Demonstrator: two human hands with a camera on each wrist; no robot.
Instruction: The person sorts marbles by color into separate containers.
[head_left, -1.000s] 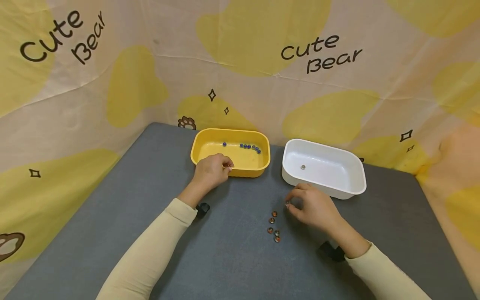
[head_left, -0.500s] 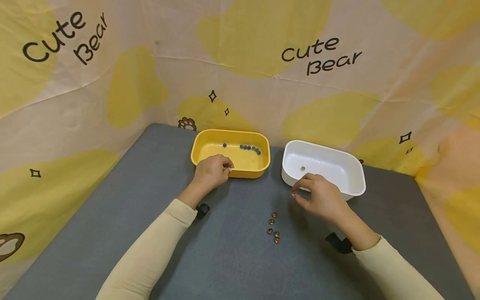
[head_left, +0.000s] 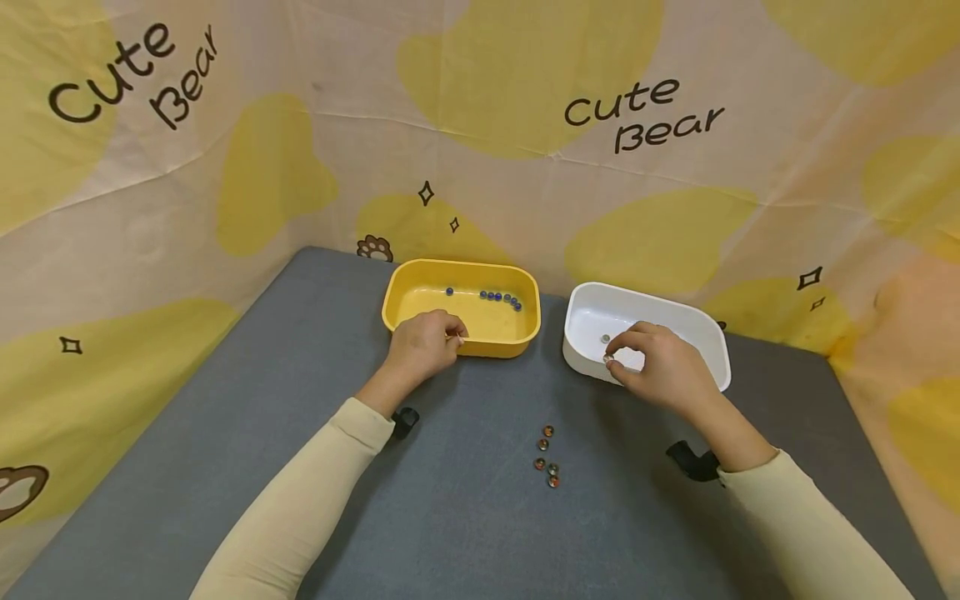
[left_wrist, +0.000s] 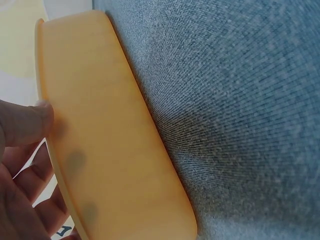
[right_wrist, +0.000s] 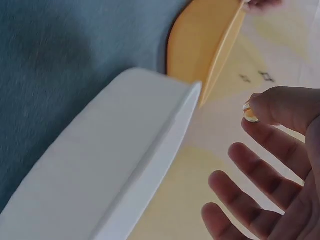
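Right of centre in the head view, the right hand (head_left: 663, 368) pinches a clear marble (head_left: 608, 358) with an amber fleck between thumb and forefinger. A second ago that hand was lower and further left, over the table (head_left: 450, 517); now it holds the marble above the near side of the white tub (head_left: 637, 303). At mid-frame, the left hand (head_left: 424, 342) grips the near rim of the yellow tub (head_left: 495, 348), as before. One pale marble (head_left: 605, 338) lies in the white tub and blue marbles (head_left: 498, 297) in the yellow; five brownish marbles (head_left: 540, 463) lie at lower centre, between the forearms. Behind, the patterned cloth (head_left: 510, 187) reads "Cute Bear" at upper left and upper right.
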